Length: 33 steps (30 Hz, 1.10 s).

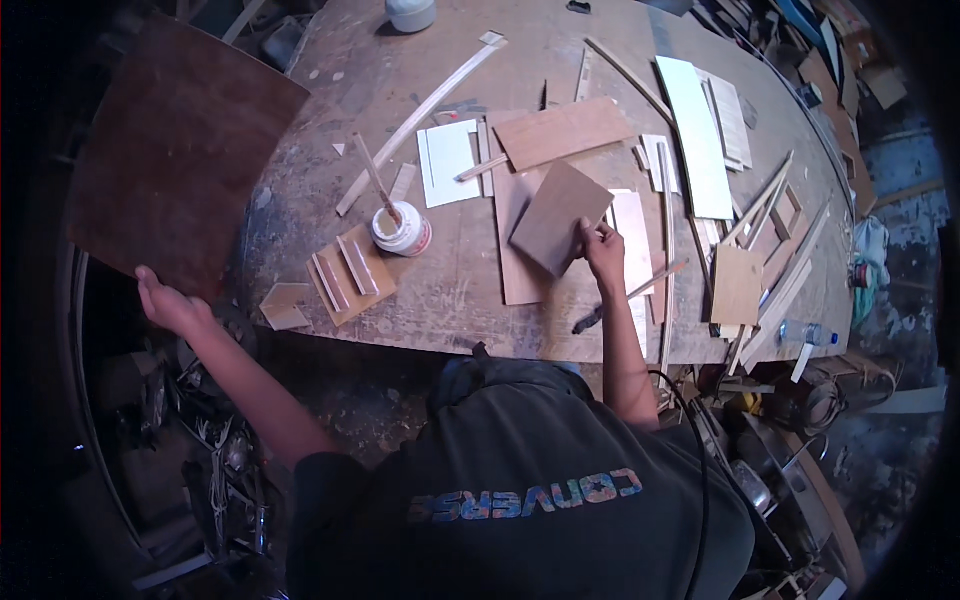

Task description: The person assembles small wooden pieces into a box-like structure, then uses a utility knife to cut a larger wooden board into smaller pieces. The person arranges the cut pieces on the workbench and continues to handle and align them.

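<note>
The left hand (pixel 165 303) is stretched far out to the person's left, beyond the edge of the surface (pixel 330 70), and grips the lower corner of a large dark brown rectangular board (pixel 180 150), which it holds tilted in the air beside the surface. The right hand (pixel 603 246) rests on the surface straight ahead of the person, its fingers closed on the lower right edge of a small grey-brown rectangular panel (pixel 556 217), which lies on a pale brown plywood sheet (pixel 520 260). Just below this hand a thin wooden stick with a dark tip (pixel 630 298) lies slanted across the plywood.

Between the two hands, nearer the left one, stands a small white round pot (pixel 402 230), open at the top, with pale glue-like paste in it and a thin wooden stirring stick (pixel 375 178) leaning out of it to the upper left. Touching the pot on its left is a square tan plywood piece (pixel 350 272) with two short wood strips lying on it. Above the right hand lie a reddish-brown veneer sheet (pixel 565 131) and a white square laminate piece (pixel 447 162). A long white laminate strip (pixel 695 135) lies to the upper right of that hand. Far beyond both hands, at the surface's far edge, stands a white lidded tub (pixel 411 13); its contents cannot be seen. To the right of the right hand, at the near edge, lies a clear plastic bottle (pixel 808 334).
</note>
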Each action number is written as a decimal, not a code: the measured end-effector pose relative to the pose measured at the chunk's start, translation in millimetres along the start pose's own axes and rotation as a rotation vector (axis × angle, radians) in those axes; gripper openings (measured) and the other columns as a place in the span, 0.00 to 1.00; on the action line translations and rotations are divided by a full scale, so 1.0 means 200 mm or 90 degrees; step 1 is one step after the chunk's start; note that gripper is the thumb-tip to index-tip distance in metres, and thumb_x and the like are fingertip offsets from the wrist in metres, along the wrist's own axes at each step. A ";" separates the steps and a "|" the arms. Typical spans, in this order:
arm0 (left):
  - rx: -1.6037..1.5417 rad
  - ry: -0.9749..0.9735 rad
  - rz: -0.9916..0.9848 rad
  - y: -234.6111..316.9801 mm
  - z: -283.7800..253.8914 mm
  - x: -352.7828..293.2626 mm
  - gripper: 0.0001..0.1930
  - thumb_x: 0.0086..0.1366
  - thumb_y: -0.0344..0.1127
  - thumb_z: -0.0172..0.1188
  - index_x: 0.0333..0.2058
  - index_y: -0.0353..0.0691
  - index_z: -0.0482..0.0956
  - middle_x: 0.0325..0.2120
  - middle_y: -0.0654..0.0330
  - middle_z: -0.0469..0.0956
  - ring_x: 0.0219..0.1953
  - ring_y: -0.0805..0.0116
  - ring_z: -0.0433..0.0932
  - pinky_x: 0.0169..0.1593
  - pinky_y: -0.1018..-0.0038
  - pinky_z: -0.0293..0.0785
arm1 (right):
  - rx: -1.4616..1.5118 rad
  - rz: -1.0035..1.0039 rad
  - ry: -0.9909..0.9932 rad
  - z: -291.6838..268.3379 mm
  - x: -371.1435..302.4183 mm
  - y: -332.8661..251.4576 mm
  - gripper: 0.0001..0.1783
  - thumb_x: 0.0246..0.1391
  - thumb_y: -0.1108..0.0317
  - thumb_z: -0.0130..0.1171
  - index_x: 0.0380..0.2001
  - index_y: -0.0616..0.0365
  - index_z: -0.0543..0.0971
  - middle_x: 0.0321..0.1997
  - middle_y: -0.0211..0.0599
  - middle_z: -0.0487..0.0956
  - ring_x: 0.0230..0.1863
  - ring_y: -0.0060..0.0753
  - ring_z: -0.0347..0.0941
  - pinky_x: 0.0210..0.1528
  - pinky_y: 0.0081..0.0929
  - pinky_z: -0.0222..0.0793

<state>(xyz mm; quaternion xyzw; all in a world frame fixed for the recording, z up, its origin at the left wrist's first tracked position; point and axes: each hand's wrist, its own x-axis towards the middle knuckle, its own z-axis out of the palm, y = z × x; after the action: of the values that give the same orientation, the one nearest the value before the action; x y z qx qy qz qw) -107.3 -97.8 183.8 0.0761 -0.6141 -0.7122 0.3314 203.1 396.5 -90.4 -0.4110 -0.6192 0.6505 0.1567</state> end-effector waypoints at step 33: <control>0.064 -0.734 -0.515 -0.48 0.44 -1.78 0.21 0.72 0.28 0.51 0.62 0.41 0.73 0.57 0.57 0.75 0.62 0.70 0.69 0.67 0.73 0.58 | 0.079 -0.242 -0.033 -0.74 -0.31 -0.15 0.28 0.59 0.82 0.56 0.63 0.58 0.72 0.61 0.41 0.76 0.58 0.31 0.74 0.63 0.28 0.68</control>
<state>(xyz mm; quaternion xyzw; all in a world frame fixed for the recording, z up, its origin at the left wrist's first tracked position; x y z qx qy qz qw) 84.0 178.8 9.5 -0.0758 -0.6477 -0.6770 -0.3412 339.3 457.4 -26.1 -0.2591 -0.6483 0.6565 0.2855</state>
